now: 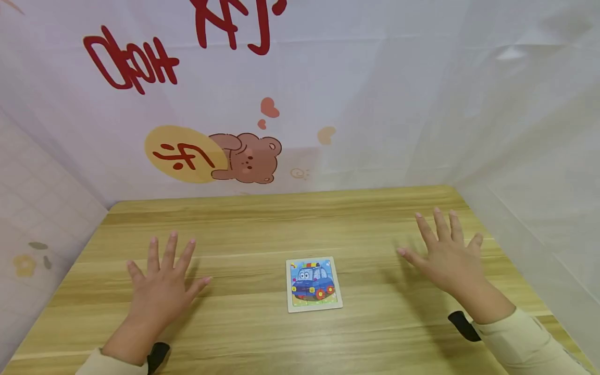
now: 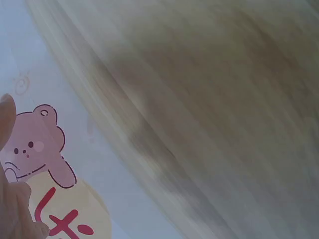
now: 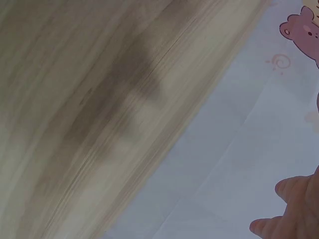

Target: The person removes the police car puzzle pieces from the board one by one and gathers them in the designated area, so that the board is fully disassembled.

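Pale wood-grain tabletop point(image 2: 209, 99) with blurred brownish shadow point(image 2: 154, 114); beyond its edge, white sheet point(image 2: 99, 164) printed with pink cartoon bear point(image 2: 37, 144) and red-lettered, pale-yellow disc point(image 2: 92, 209), both partly hidden by bare left hand point(image 2: 15, 211).

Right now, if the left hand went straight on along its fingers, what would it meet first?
Probably the white backdrop, near its yellow disc; how high the left hand sits over the wooden table is unclear, so it could touch that first.
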Motion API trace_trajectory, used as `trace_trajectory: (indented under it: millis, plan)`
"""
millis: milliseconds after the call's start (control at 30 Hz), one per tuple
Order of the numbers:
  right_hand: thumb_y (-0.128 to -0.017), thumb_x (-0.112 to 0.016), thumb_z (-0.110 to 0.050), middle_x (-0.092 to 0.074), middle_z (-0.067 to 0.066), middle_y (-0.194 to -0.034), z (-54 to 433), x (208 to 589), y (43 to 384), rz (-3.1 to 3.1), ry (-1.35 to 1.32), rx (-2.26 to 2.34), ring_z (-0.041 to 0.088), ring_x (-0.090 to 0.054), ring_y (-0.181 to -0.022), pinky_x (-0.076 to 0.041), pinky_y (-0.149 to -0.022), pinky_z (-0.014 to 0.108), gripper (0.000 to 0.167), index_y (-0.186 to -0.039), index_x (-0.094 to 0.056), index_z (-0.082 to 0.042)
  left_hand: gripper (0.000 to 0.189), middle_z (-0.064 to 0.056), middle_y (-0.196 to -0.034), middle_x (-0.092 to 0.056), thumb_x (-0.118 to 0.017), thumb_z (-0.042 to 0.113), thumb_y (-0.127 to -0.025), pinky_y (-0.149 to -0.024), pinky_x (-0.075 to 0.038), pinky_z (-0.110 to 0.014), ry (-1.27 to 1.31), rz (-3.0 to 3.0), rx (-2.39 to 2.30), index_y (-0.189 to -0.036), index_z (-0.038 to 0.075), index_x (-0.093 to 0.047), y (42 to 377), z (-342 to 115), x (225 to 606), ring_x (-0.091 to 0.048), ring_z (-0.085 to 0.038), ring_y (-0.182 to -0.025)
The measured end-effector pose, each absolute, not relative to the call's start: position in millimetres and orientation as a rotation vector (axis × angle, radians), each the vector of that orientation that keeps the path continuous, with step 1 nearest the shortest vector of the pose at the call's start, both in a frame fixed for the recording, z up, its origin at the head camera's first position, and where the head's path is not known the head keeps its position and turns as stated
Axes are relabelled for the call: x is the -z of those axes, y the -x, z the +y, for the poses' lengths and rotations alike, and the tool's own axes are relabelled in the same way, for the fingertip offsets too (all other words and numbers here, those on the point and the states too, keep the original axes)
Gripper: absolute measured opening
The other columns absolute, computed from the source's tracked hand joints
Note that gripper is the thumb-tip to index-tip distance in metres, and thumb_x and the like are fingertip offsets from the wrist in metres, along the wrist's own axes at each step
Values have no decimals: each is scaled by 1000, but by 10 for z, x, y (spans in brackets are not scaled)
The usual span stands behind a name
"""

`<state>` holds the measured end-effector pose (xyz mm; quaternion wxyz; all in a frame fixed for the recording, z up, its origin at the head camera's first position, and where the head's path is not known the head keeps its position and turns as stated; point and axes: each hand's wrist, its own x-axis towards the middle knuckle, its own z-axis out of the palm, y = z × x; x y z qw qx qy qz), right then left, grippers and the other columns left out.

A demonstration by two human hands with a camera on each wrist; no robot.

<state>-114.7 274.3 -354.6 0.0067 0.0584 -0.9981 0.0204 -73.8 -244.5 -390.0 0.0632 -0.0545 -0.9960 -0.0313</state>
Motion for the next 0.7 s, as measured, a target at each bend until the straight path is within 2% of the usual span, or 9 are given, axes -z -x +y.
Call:
trace_trajectory:
  millis: [167, 433, 700]
  plan:
    - [-90, -33, -74, -1, 24, -159, 2665, 3538, 1153, -3126, -190, -87, 47, 11, -143, 1, -93, 83, 92, -157, -7, -16, 84, -21, -160, -7, -52, 62, -90, -95, -4, -82, 208, -3007, 98, -153, 15, -25, 736, -2372, 3866, 4, -50, -143]
    - [-90, -34, -73, -2, 22, -160, 2521, 3576, 1155, -3109, -260, -91, 44, 11, -144, -1, -93, 82, 90, -156, -13, -15, 83, -14, -162, -1, -57, 56, -90, -98, -7, -79, 299, -3004, 119, -155, 18, -22, 743, -2186, 3871, 3, -46, -145]
    - [-92, -40, -68, -7, 24, -159, 2412, 3597, 1161, -3075, -349, -112, 44, 6, -145, -6, -94, 82, 88, -155, -18, -12, 82, -13, -161, -9, -65, 51, -86, -103, -9, -75, 468, -2961, 184, -152, 16, -31, 760, -1922, 3937, -3, -42, -146]
